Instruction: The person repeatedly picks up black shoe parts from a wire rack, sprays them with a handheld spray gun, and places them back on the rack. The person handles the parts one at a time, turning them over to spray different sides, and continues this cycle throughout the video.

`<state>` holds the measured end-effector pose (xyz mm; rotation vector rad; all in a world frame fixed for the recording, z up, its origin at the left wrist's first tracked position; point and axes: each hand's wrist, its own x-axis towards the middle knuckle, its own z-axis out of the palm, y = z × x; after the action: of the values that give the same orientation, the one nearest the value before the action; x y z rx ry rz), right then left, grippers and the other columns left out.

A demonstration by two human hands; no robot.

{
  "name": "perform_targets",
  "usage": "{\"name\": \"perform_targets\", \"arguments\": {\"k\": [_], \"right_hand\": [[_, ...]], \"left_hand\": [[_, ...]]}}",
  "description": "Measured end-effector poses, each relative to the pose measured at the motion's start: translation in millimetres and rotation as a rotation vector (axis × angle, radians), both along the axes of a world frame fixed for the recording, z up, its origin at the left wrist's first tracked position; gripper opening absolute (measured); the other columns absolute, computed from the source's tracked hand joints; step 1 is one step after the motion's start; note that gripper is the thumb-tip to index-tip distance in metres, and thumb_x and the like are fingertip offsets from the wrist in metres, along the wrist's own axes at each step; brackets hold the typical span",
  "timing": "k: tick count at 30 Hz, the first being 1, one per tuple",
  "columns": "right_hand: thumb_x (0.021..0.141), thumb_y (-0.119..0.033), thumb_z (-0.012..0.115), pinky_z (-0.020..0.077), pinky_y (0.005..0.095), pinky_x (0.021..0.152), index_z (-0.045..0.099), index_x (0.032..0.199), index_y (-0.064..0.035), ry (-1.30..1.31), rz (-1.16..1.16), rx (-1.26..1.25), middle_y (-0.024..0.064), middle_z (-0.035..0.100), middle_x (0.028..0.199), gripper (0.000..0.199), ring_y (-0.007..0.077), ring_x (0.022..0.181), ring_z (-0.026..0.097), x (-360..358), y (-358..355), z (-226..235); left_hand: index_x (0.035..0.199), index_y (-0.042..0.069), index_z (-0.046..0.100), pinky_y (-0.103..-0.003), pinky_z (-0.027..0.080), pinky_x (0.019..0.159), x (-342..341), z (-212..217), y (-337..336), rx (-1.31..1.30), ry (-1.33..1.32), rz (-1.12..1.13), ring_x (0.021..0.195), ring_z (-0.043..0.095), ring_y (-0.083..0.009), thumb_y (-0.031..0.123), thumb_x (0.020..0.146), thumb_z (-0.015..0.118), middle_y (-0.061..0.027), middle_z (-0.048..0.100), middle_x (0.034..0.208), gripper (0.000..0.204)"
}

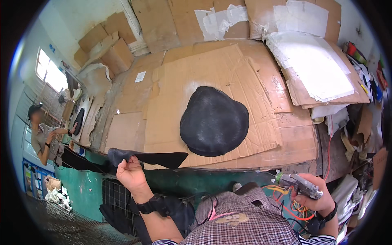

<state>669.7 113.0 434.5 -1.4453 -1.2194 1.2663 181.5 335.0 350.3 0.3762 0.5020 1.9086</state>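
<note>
My left hand (131, 175) pinches a long strip of black material (161, 158) at the table's near edge. The strip's pointed end reaches right over the cardboard, and more black material trails to the left. In my right hand (316, 192), off the table's near right side, is a silver gun-shaped metal tool (300, 184) with a green part at its left end; its exact kind is unclear. A black, rounded seat-like pad (214, 121) lies on the cardboard (167, 94) between and beyond my hands, touched by neither.
White sheets (314, 65) top a cardboard stack at the far right. Orange hoses (300, 210) coil below my right hand, and a red cord (329, 151) hangs nearby. Clutter fills the right side. Another person (45, 134) works at the far left by a dark pad (79, 121).
</note>
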Motion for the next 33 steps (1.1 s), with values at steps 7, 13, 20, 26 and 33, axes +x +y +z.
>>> {"name": "perform_targets", "arguments": {"k": [7, 13, 20, 26, 33], "right_hand": [[0.076, -0.002, 0.067, 0.0506, 0.0269, 0.066, 0.050, 0.124, 0.0044, 0.113, -0.283, 0.050, 0.0067, 0.063, 0.083, 0.051, 0.0129, 0.073, 0.061, 6.2, -4.0, 9.5], [0.075, -0.014, 0.074, 0.0502, 0.0266, 0.064, 0.047, 0.128, 0.0045, 0.113, -0.203, 0.010, 0.0102, 0.064, 0.087, 0.062, 0.0144, 0.073, 0.062, 10.4, -11.9, -5.6], [0.075, -0.007, 0.074, 0.0515, 0.0293, 0.069, 0.049, 0.124, 0.0033, 0.110, -0.065, 0.034, 0.0091, 0.064, 0.085, 0.056, 0.0155, 0.076, 0.063, 8.1, -3.9, -16.0], [0.076, -0.008, 0.074, 0.0512, 0.0269, 0.067, 0.051, 0.122, 0.0037, 0.108, -0.175, -0.029, 0.0073, 0.063, 0.086, 0.053, 0.0130, 0.075, 0.061, 12.3, -1.2, -0.8], [0.081, -0.015, 0.069, 0.0493, 0.0295, 0.069, 0.049, 0.120, 0.0040, 0.125, -0.388, 0.118, 0.0068, 0.058, 0.081, 0.047, 0.0153, 0.071, 0.058, -0.5, 35.1, -7.5]], "left_hand": [[0.093, -0.001, 0.062, -0.038, 0.053, 0.080, 13.4, 7.0, 3.1, -0.038, 0.014, 0.019, 0.078, 0.062, -0.0244, -0.002, 0.080, 0.049, -0.0113, 0.066, 0.088, 0.018], [0.095, -0.001, 0.061, -0.038, 0.054, 0.078, 13.2, 0.9, 7.6, -0.031, -0.004, 0.007, 0.079, 0.063, -0.0253, -0.003, 0.079, 0.049, -0.0118, 0.067, 0.089, 0.020], [0.095, -0.003, 0.059, -0.039, 0.054, 0.077, 25.4, 5.5, 9.0, -0.015, -0.012, 0.005, 0.078, 0.063, -0.0273, -0.004, 0.078, 0.049, -0.0137, 0.066, 0.090, 0.019], [0.092, -0.001, 0.061, -0.038, 0.055, 0.076, 23.6, 4.0, 7.1, -0.008, 0.021, 0.000, 0.079, 0.064, -0.0251, -0.004, 0.079, 0.048, -0.0115, 0.067, 0.089, 0.019], [0.080, 0.002, 0.062, -0.040, 0.053, 0.076, 19.0, 3.4, -3.5, -0.106, -0.023, 0.132, 0.071, 0.061, -0.0240, -0.003, 0.075, 0.052, -0.0110, 0.066, 0.081, 0.012]]}}
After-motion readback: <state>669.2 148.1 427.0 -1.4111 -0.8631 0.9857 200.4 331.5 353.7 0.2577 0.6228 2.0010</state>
